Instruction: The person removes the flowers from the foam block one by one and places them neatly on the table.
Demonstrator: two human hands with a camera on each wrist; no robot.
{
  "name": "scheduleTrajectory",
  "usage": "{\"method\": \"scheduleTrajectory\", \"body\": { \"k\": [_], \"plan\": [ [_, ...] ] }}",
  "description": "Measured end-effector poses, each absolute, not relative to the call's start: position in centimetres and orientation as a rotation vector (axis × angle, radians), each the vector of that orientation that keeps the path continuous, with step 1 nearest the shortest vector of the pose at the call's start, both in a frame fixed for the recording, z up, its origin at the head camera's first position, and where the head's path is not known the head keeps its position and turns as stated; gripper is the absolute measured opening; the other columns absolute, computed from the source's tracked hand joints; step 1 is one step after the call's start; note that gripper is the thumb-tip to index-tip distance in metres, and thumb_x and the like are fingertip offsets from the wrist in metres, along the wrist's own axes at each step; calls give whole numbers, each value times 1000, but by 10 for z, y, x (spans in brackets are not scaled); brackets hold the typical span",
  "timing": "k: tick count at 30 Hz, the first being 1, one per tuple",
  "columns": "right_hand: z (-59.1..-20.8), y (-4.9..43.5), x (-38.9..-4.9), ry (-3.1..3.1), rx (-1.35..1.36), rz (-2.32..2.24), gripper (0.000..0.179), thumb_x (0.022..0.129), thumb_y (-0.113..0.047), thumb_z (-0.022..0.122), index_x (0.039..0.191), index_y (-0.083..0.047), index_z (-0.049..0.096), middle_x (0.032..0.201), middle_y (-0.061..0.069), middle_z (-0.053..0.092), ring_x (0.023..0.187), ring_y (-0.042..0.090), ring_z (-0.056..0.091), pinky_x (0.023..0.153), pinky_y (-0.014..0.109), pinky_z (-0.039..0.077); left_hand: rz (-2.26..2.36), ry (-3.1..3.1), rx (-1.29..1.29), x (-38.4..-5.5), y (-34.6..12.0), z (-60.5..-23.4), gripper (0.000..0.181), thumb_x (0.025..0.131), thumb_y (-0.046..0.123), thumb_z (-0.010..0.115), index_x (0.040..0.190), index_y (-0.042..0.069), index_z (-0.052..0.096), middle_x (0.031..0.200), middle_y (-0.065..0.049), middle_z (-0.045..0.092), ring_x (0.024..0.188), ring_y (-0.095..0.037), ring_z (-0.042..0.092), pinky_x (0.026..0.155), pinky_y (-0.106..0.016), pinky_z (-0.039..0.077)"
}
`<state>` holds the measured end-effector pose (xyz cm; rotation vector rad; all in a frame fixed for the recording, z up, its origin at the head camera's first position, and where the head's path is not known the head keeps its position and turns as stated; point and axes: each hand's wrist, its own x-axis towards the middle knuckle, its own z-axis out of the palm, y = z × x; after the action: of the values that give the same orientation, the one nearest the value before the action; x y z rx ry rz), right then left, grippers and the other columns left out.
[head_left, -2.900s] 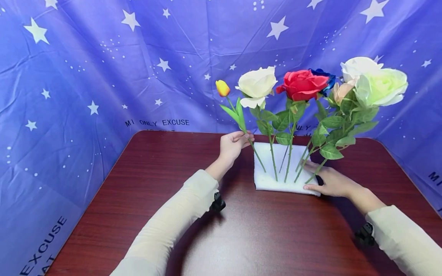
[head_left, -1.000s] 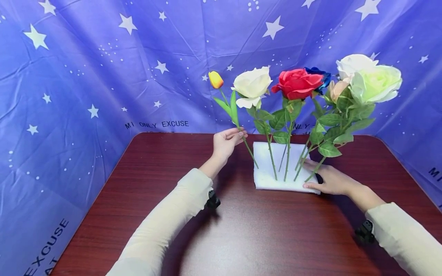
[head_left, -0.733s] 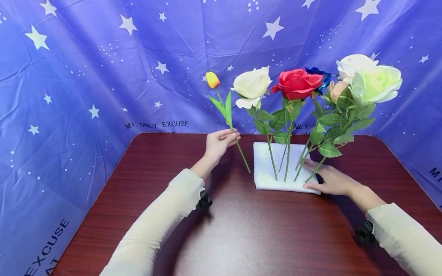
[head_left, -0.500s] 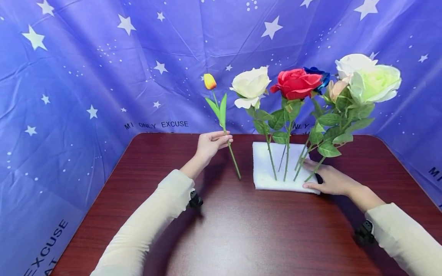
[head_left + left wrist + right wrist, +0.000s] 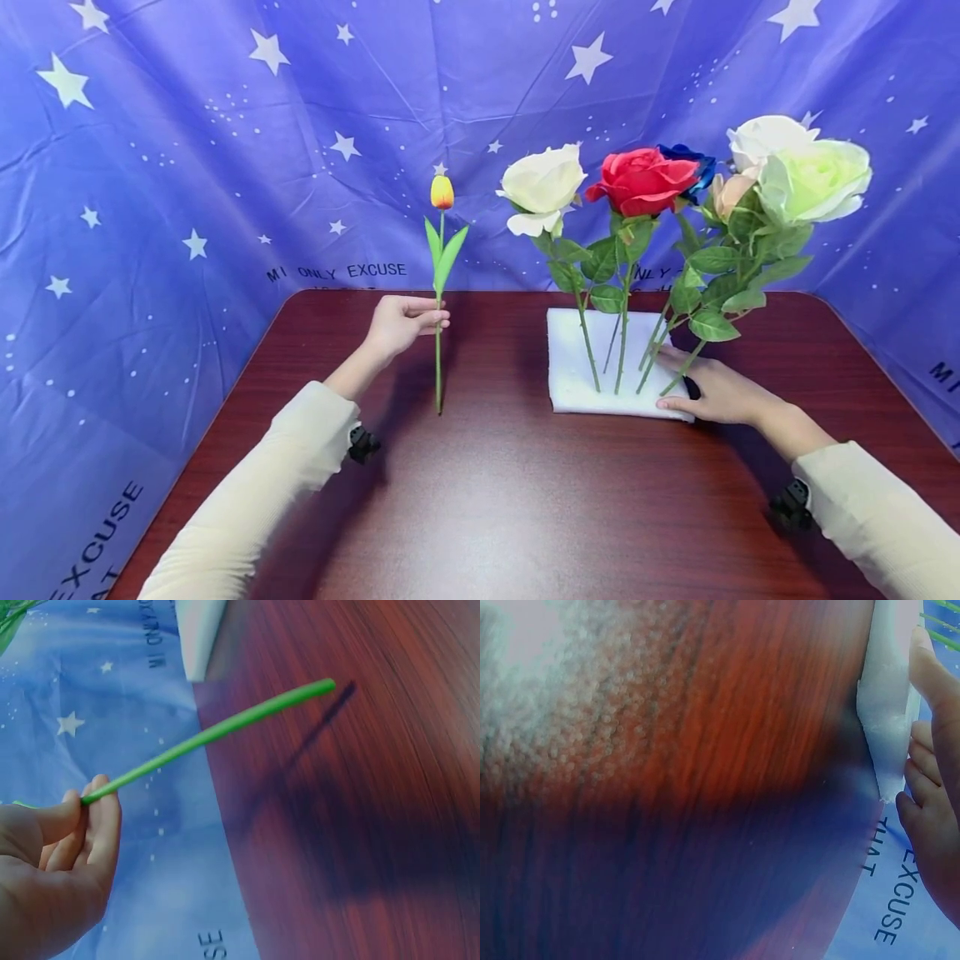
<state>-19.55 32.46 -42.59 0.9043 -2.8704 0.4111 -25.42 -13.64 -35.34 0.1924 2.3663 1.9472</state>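
My left hand (image 5: 401, 325) pinches the green stem of a yellow-orange tulip (image 5: 442, 193) between thumb and fingertips. The tulip stands nearly upright, left of a white foam block (image 5: 570, 367) and apart from it. In the left wrist view, the bare lower stem (image 5: 217, 732) points out over the table. My right hand (image 5: 723, 392) rests on the right end of the block, thumb near the front corner and other fingers partly hidden behind stems. Upright in the foam are a cream rose (image 5: 543, 183), a red rose (image 5: 643, 182) and several others.
A blue rose (image 5: 690, 171) stands behind the red one. White, peach and pale green (image 5: 817, 182) blooms crowd together at the right, above my right hand. A starry blue cloth (image 5: 360, 167) hangs behind the dark red wooden table (image 5: 487, 500).
My left hand has drawn the tulip out of the foam's left side and moved left with it, and the tulip has turned upright. The right hand stays on the block.
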Motion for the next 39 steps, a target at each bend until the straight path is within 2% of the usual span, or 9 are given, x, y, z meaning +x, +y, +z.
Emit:
{"method": "scheduleTrajectory", "body": {
  "k": [3, 6, 8, 13, 18, 20, 24, 30, 39],
  "plan": [
    [-427, 325, -196, -2859, 912, 417, 71, 80, -38, 77, 136, -1, 53, 141, 27, 49, 124, 42, 53, 93, 39, 45, 1819, 2506, 174, -250, -151, -350, 30, 89, -2, 64, 115, -16, 62, 104, -34, 65, 73, -12, 74, 75, -26, 62],
    [-427, 325, -196, -2855, 917, 423, 71, 79, -37, 77, 136, -1, 53, 141, 27, 50, 124, 42, 53, 93, 36, 45, 1671, 2653, 163, -245, -165, -347, 27, 89, 1, 65, 113, -12, 65, 101, -30, 68, 81, -23, 75, 73, -26, 62],
    [-427, 325, -196, -2854, 918, 425, 71, 79, -37, 77, 136, -1, 52, 141, 27, 49, 124, 43, 53, 94, 37, 45, 1570, 2742, 163, -244, -176, -347, 25, 89, 2, 66, 112, -9, 67, 99, -27, 70, 80, -20, 75, 71, -24, 62],
    [-426, 324, -195, -2849, 918, 428, 72, 79, -37, 78, 136, -2, 52, 141, 28, 49, 124, 43, 53, 93, 42, 46, 1386, 2896, 161, -238, -205, -350, 24, 89, 4, 66, 110, -7, 69, 96, -24, 72, 67, 2, 69, 62, -15, 59],
    [-426, 324, -196, -2830, 929, 416, 72, 78, -37, 78, 136, -1, 52, 140, 29, 50, 121, 42, 56, 91, 46, 48, 1298, 2973, 132, -233, -233, -354, 23, 88, 2, 66, 108, -8, 69, 94, -26, 72, 71, -11, 74, 57, -11, 57],
    [-426, 324, -196, -2824, 931, 414, 72, 78, -37, 78, 135, -1, 53, 139, 29, 50, 121, 42, 56, 91, 42, 48, 1249, 2997, 116, -232, -242, -355, 22, 88, 2, 66, 108, -9, 69, 93, -26, 72, 69, -10, 74, 56, -9, 55],
    [-426, 324, -196, -2819, 926, 421, 72, 78, -37, 79, 134, -1, 53, 138, 29, 51, 122, 43, 55, 94, 31, 46, 1164, 3005, 95, -230, -258, -357, 24, 88, 1, 66, 107, -13, 68, 90, -28, 71, 61, -1, 70, 57, -15, 59],
    [-426, 324, -196, -2818, 923, 424, 71, 77, -37, 79, 133, 0, 54, 137, 29, 52, 122, 43, 55, 94, 20, 42, 1077, 2964, 53, -233, -276, -359, 27, 87, -2, 65, 108, -18, 64, 89, -29, 71, 56, 1, 67, 56, -19, 60],
    [-426, 325, -196, -2844, 914, 423, 72, 79, -37, 78, 135, -1, 52, 140, 28, 50, 124, 43, 54, 93, 42, 47, 970, 2902, -42, -243, -284, -365, 26, 86, -2, 66, 105, -20, 64, 83, -27, 72, 59, -14, 71, 60, -28, 63]
  ]
}}
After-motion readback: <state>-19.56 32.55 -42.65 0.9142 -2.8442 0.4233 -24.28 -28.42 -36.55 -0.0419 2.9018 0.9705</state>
